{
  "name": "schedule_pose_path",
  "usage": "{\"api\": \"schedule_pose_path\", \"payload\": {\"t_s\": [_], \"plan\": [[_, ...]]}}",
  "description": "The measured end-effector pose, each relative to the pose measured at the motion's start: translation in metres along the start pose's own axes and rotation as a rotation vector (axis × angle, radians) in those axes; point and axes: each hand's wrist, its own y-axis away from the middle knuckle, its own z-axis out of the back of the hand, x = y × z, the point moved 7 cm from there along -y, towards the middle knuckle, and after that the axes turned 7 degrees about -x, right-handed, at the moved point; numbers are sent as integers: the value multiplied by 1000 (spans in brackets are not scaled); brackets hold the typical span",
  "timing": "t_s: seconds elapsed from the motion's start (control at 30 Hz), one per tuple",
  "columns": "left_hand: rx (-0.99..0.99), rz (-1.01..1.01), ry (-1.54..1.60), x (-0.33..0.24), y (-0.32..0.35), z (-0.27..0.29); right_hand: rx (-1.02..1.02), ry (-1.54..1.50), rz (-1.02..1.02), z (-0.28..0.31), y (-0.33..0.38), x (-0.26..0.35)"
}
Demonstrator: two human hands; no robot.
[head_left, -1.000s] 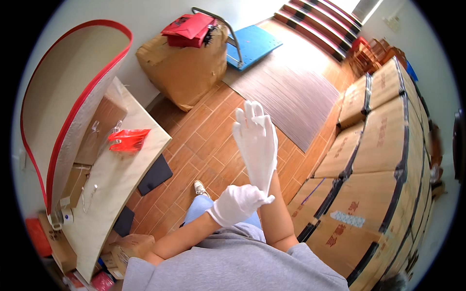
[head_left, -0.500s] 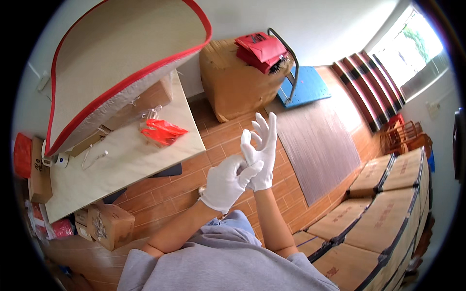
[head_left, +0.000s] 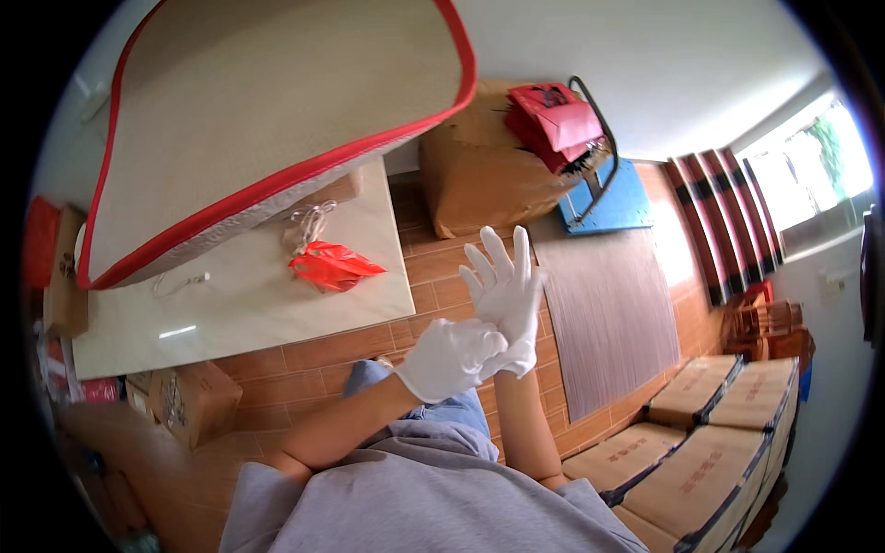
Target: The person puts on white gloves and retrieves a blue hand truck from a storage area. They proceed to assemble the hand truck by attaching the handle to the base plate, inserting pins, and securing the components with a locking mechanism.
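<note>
Both hands wear thin white gloves and are held out in front of my body. My left hand (head_left: 446,359) is closed, its fingers pinching the white glove (head_left: 522,354) near the wrist of the other hand. My right hand (head_left: 505,288) points away from me, its fingers stretched and spread inside that glove. Around the right wrist the cuff flares a little. Left of the hands, a crumpled red plastic bag (head_left: 334,265) lies on a pale marbled table (head_left: 369,300), with whitish cord (head_left: 311,221) beside it.
A large beige panel with red edging (head_left: 304,181) overhangs the table. Beyond are a big brown carton (head_left: 475,184) with red paper bags (head_left: 556,124) and a blue platform trolley (head_left: 619,205). Stacked cartons (head_left: 705,470) stand right; a grey mat (head_left: 613,323) covers part of the wooden floor.
My left hand has moved from the right palm down to the glove's wrist end. The right fingers have spread wider. The view has shifted, and a leg now shows farther left.
</note>
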Motion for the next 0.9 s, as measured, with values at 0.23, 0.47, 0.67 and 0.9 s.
{"api": "schedule_pose_path", "payload": {"t_s": [0.23,0.47,0.67,0.9], "plan": [[-84,1019,151,78,39,0,-114,-792,-471,-22,-60,-44],[-3,973,-165,87,91,6,88,208,-585,-43,-75,-154],[-704,1452,-471,157,180,114,585,1501,210,-77,-59,-236],[-594,1567,-624,247,191,166,561,1184,33,-59,-54,-267]]}}
